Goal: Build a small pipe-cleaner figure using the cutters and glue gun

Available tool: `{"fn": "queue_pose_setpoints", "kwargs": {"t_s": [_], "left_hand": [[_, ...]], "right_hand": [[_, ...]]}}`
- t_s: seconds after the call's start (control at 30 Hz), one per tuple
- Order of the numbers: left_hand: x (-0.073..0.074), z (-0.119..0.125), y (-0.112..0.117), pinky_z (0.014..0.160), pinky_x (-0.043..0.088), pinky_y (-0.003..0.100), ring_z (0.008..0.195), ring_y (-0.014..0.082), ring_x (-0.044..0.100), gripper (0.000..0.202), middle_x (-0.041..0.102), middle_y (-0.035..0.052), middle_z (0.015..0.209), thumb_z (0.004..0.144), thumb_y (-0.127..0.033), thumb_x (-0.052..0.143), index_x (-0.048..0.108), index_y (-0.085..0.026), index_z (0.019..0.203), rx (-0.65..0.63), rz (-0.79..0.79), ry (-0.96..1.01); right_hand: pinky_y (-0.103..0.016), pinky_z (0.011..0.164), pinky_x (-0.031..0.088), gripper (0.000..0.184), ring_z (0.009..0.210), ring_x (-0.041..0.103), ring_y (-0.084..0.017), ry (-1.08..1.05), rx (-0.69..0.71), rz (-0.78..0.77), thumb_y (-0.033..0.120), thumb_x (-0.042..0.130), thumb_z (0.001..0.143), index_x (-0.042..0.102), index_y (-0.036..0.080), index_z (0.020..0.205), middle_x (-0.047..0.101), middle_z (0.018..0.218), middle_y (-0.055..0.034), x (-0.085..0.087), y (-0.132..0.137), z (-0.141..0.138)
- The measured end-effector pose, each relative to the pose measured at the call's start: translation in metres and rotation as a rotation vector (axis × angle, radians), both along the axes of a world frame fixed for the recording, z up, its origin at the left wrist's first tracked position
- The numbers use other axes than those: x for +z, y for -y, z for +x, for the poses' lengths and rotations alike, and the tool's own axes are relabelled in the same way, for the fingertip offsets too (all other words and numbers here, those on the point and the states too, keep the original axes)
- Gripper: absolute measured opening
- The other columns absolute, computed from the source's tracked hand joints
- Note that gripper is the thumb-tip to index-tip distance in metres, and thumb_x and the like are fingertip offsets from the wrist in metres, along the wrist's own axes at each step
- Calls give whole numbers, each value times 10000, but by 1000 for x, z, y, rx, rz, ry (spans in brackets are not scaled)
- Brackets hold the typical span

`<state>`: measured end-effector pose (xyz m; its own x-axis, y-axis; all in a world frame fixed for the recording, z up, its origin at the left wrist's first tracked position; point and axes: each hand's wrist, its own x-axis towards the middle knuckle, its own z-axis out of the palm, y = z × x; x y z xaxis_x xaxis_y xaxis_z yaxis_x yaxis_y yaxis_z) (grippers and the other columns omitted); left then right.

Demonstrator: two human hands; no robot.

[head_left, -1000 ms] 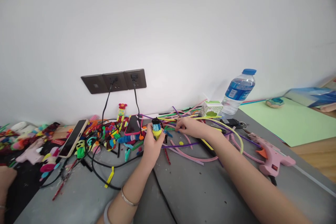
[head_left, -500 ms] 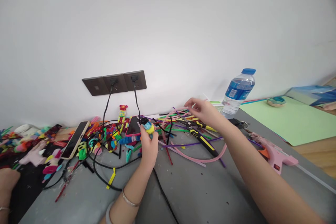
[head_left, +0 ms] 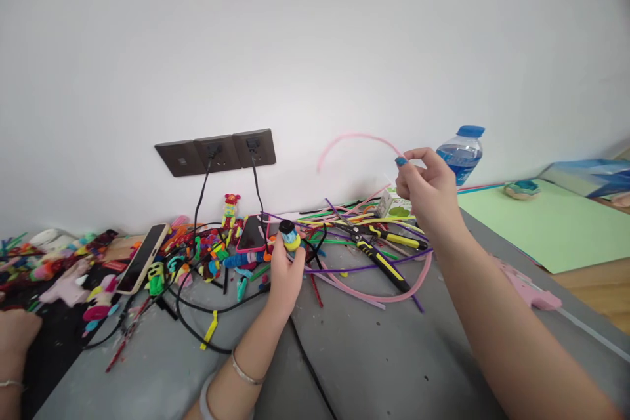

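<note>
My left hand (head_left: 285,275) is closed around a small pipe-cleaner figure (head_left: 291,239) with a black top and a blue and yellow body. Raised above the table, my right hand (head_left: 427,185) pinches one end of a pink pipe cleaner (head_left: 357,136), which arcs to the left in front of the wall. Below it lie a loose pile of coloured pipe cleaners (head_left: 339,270), black-and-yellow scissors (head_left: 381,264) and another yellow-handled tool (head_left: 398,238). A small white-and-green box (head_left: 394,202) stands behind them, partly hidden by my right hand.
A water bottle (head_left: 460,156) and a pink glue gun (head_left: 529,285) are on the right, beside green paper (head_left: 566,223). Phones (head_left: 142,261), cables (head_left: 207,308) and several pipe-cleaner figures crowd the left. Another person's hand (head_left: 17,335) rests at the far left.
My right hand has risen from the pile and moved right, lifting the pink pipe cleaner off the table. My left hand has shifted slightly right with the figure.
</note>
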<state>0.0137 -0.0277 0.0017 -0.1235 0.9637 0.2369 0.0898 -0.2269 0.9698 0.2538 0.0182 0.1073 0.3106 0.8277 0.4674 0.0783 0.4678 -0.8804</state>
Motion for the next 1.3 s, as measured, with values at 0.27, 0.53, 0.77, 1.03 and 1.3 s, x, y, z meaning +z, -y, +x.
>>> {"fn": "queue_pose_setpoints", "kwargs": {"t_s": [0.27, 0.53, 0.77, 1.03, 1.3], "left_hand": [[2, 5, 2, 966, 454, 355, 1055, 220, 630, 284, 690, 84, 1073, 777, -141, 538, 617, -178, 1048, -174, 9, -40], [2, 8, 6, 892, 490, 333, 953, 200, 643, 249, 693, 71, 1014, 802, -165, 551, 604, -181, 1045, -337, -17, -19], [7, 10, 10, 784, 498, 311, 835, 171, 620, 292, 693, 77, 981, 851, -218, 521, 545, -179, 1139, -444, -85, 5], [8, 9, 13, 821, 497, 306, 901, 192, 648, 293, 713, 69, 985, 812, -131, 508, 586, -172, 1091, -544, -63, -191], [8, 9, 18, 808, 479, 319, 892, 221, 632, 348, 684, 71, 977, 748, -110, 541, 605, -182, 1083, -660, 111, -595]], "right_hand": [[-208, 434, 365, 337, 438, 377, -85, -284, 198, -95, 524, 656, 816, 541, 229, 701, 391, 501, 64, 2, -5, -5], [-235, 427, 283, 468, 434, 397, -95, 191, 297, -315, 614, 547, 853, 576, 191, 655, 427, 476, 43, -8, 1, -16], [-252, 473, 287, 368, 452, 382, -119, 910, 564, -537, 472, 479, 879, 607, 203, 662, 456, 493, 34, -18, 3, -15], [-262, 496, 262, 395, 507, 320, -117, 1073, 675, -646, 458, 501, 859, 494, 200, 560, 387, 541, 24, -16, 5, -4], [-247, 497, 330, 345, 520, 440, -128, 903, 425, -543, 488, 503, 860, 531, 202, 668, 488, 574, 18, -18, -2, 5]]}}
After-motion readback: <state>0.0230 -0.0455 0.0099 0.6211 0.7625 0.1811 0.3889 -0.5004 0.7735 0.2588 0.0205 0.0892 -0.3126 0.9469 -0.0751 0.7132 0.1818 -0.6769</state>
